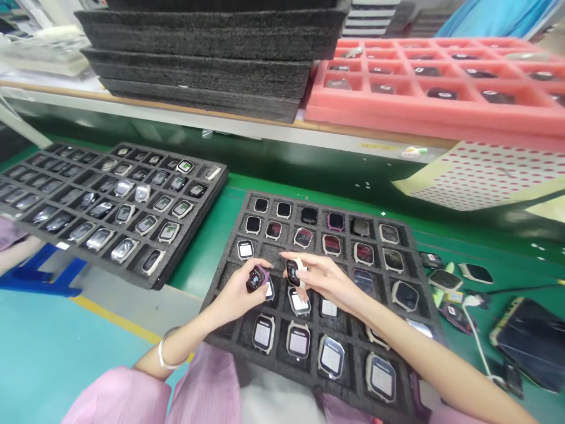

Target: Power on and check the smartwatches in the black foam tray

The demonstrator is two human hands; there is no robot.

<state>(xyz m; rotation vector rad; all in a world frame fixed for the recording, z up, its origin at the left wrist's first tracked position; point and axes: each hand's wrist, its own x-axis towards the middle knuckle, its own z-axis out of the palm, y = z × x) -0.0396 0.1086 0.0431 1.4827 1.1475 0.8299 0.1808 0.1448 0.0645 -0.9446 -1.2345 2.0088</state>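
Observation:
My left hand (237, 292) is closed round a purple-framed smartwatch (256, 279) with its dark screen lit by a small pattern. Just to its right, my right hand (329, 277) grips a cream-framed smartwatch (292, 272) between thumb and fingers, its dark screen turned to the left. Both watches are held above a black foam tray (226, 323), whose compartments hold several more watch cases. Screens in the rear rows are mostly dark. Toward the front, a watch with a white lit screen (263, 333) lies among others like it. My right forearm hides some compartments.
Another black foam tray of watches (165, 272) lies at left, with a person's arm (20, 257) beside it. Loose watches (445, 280), a white cable (481, 347) and a dark tablet-like device (532, 341) lie right. Black foam trays (203, 76) and pink foam (397, 115) occupy the shelf.

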